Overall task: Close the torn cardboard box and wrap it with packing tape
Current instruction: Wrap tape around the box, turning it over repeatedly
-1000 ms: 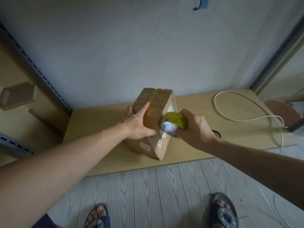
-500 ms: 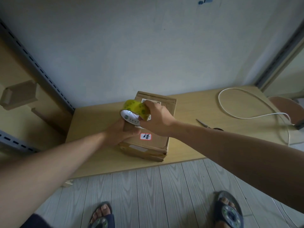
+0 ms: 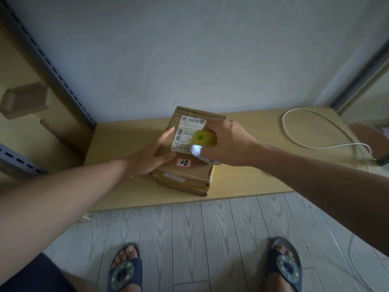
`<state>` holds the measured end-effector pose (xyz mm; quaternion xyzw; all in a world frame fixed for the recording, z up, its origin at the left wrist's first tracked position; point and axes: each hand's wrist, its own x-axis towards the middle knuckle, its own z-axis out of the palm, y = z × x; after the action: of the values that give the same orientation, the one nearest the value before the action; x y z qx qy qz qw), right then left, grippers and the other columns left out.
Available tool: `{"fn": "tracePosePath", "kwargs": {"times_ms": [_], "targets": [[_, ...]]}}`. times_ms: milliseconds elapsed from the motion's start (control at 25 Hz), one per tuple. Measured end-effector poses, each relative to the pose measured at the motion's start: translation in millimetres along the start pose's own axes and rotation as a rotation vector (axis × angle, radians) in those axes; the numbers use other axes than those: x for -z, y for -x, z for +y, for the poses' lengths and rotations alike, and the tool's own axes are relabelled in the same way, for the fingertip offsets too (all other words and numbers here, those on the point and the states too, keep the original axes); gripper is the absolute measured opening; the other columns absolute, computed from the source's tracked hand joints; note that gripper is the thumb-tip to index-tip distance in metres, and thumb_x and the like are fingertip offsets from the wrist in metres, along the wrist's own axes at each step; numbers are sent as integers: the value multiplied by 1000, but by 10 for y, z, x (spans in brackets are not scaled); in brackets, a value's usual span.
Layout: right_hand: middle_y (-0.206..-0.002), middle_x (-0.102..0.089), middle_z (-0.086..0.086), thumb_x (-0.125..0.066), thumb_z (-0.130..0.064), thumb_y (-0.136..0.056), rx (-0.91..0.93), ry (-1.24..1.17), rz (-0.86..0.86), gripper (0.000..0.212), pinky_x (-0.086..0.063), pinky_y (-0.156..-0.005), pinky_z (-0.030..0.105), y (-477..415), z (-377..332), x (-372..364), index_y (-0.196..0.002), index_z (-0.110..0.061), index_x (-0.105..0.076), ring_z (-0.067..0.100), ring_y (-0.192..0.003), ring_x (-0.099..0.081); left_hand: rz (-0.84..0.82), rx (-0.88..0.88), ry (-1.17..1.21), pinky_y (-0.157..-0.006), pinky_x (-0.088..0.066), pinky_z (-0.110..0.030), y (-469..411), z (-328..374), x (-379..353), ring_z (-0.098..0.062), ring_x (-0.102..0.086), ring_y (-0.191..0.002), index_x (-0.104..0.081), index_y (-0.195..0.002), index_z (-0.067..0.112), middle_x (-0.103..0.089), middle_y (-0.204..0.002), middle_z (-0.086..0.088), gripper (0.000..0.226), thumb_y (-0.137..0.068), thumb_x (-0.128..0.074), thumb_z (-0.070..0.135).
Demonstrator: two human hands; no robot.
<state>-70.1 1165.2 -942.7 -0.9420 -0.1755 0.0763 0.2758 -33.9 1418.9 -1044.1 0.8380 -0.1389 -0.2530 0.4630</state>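
Observation:
A brown cardboard box (image 3: 189, 175) lies flat on the low wooden table (image 3: 252, 180), its white shipping label facing up. My left hand (image 3: 151, 154) rests on the box's left side, with the thumb pressing on the top near the label and the fingers straight along the edge. My right hand (image 3: 227, 144) grips a yellow-green roll of packing tape (image 3: 203, 142) over the right part of the box top. A small red-framed sticker sits on the top near the front edge. Yellowish tape shows along the box's right side.
A white cable (image 3: 305, 131) loops on the table's right part. A pale wall stands behind the table, and a metal shelf upright (image 3: 52, 66) rises at the left. My two feet in dark sandals stand on the grey plank floor (image 3: 189, 239).
The box has been laid flat with its label up. My right hand carried the tape roll from the box's left edge over to its right part. My left hand stayed on the left side.

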Motion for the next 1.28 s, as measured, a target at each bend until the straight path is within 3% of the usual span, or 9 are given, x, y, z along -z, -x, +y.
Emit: {"fn": "tracePosePath", "kwargs": {"times_ms": [120, 200, 320, 520, 680, 920, 1120, 1240, 1280], "targets": [[-71, -57, -17, -72, -51, -79, -7, 76, 23, 31, -37, -46, 16, 200, 214, 123, -76, -29, -52, 4, -61, -55, 14, 12, -18, -117, -36, -40, -17, 12, -5, -12, -39, -144, -6, -157, 50, -27, -163, 17, 89, -86, -60, 58], [-67, -57, -10, -72, -47, -78, -48, 119, 1, 29, -38, -47, 24, 340, 387, 134, -75, -24, -54, 14, -60, -55, 32, 7, -54, -121, -30, -38, -27, 22, 3, -12, -31, -148, -4, -159, 44, -21, -165, 14, 101, -79, -59, 73], [-65, -57, -3, -68, -26, -78, -87, 211, -41, 20, -35, -46, 27, 510, 661, 75, -71, -22, -49, 21, -59, -55, 1, -2, -42, -125, -20, -38, -30, 8, 12, -8, -20, -151, -3, -158, 47, -15, -166, 15, 120, -63, -61, 90], [-70, -60, -2, -65, -22, -80, -97, 262, -41, 11, -36, -46, 26, 605, 928, -52, -81, -20, -54, 19, -60, -57, -21, -14, -1, -122, -9, -28, -39, 25, -17, 1, -8, -148, -1, -157, 49, -6, -162, 22, 125, -56, -61, 93], [-65, -56, -6, -66, -21, -81, -95, 264, -21, 13, -32, -44, 24, 551, 996, -47, -80, -21, -53, 13, -54, -52, -37, 7, -19, -125, -7, -37, -68, -34, -5, -1, -7, -149, 0, -154, 56, -7, -161, 25, 117, -60, -61, 92], [-69, -58, -6, -65, -20, -82, -137, 237, -64, 10, -39, -44, 25, 563, 1074, -246, -84, -20, -56, 13, -60, -57, -41, 9, -35, -125, -6, -37, -84, -69, 10, 0, -6, -150, -1, -153, 58, -5, -163, 24, 114, -62, -60, 91], [-69, -59, -2, -65, -26, -84, -144, 234, -60, 17, -49, -52, 34, 547, 1116, -352, -79, -23, -49, 22, -62, -59, -52, 3, -42, -123, -5, -32, -83, -70, -4, 0, -5, -149, 1, -154, 55, -5, -164, 21, 109, -69, -59, 87], [-70, -58, -2, -67, -45, -85, -121, 248, -73, 30, -43, -49, 30, 528, 1129, -452, -82, -23, -48, 22, -61, -57, -48, 30, -146, -127, -5, -40, -70, 11, 22, -10, -2, -154, 6, -157, 48, -2, -167, 12, 93, -87, -53, 64], [-70, -58, -2, -66, -51, -85, -119, 264, -86, 34, -40, -47, 28, 508, 1139, -484, -83, -23, -48, 21, -60, -56, -48, 53, -261, -127, -5, -44, -74, 64, 46, -15, 3, -156, 9, -157, 46, 4, -169, 6, 93, -87, -50, 66]]}}
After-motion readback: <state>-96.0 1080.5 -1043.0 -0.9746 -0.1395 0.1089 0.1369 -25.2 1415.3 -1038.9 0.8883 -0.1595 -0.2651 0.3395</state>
